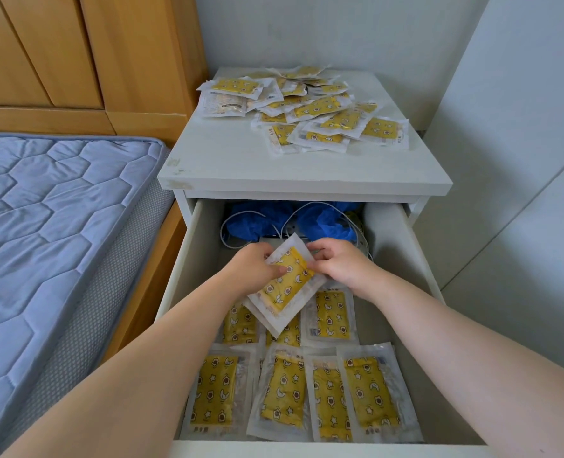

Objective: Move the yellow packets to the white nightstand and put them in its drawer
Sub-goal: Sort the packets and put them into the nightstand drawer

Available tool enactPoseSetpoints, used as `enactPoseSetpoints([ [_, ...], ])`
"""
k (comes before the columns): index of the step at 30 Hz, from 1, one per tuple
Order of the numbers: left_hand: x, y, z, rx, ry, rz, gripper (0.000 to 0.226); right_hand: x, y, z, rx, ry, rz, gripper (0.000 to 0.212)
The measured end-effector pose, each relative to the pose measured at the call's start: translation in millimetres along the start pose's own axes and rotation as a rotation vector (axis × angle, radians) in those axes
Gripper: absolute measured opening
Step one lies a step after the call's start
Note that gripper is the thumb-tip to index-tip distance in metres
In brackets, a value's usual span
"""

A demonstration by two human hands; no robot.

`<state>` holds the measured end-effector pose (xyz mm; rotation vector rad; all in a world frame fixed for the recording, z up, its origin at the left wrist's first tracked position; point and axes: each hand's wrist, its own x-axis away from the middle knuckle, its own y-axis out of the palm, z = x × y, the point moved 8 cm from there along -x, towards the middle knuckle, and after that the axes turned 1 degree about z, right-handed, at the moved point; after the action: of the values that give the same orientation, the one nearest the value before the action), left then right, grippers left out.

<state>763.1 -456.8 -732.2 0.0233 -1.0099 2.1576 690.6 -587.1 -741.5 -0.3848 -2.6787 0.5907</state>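
Quick tally, roughly counted
Seven yellow packets (284,391) lay flat in the drawer (389,259), four along its front edge, three behind; the heap (307,107) toward the back-right corner of the nightstand top (234,160) was twenty-ish, too jumbled to count.

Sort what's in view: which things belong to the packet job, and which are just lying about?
Job: held packet, left hand, right hand, pile of packets on the nightstand, drawer with stored packets.
Lying about: blue cloth, white cable, mattress.
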Motion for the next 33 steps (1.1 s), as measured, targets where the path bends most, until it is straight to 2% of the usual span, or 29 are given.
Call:
enactPoseSetpoints([
  [5, 5, 2, 13, 0.066, 0.049, -0.01, 0.01, -2, -9, 3, 0.017, 0.014, 0.021, 0.006],
  [8, 5, 1, 14, 0.079, 0.027, -0.028, 0.023, -1, -20, 0, -0.057, 0.004, 0.112, 0.009],
  [10, 5, 6, 10, 0.052, -0.018, -0.1, 0.023, -3, -29, 0, -0.044, 0.002, 0.189, 0.008],
  [14, 3, 10, 6, -0.016, -0.018, -0.1, 0.023, -1, -25, -5, 0.01, -0.031, 0.146, 0.009],
  [18, 3, 9, 11, -0.031, 0.033, -0.046, 0.025, 1, -33, -12, 0.138, -0.077, 0.203, 0.013],
  [21, 3, 14, 12, -0.18, 0.086, -0.034, 0.042, -4, -45, -3, 0.347, -0.02, 0.23, 0.012],
  [24, 1, 30, -3, -0.428, 0.1, -0.185, 0.057, -5, -43, 17, 0.622, 0.121, 0.149, 0.006],
  [26, 0, 37, -20, -0.567, 0.076, -0.29, 0.061, -4, -40, 27, 0.729, 0.191, 0.136, 0.015],
  [30, -3, 43, -41, -0.606, 0.03, -0.377, 0.064, -5, -34, 38, 0.804, 0.25, 0.177, 0.014],
  [33, -6, 47, -43, -0.632, 0.048, -0.379, 0.066, -3, -26, 41, 0.993, 0.244, 0.175, 0.027],
])
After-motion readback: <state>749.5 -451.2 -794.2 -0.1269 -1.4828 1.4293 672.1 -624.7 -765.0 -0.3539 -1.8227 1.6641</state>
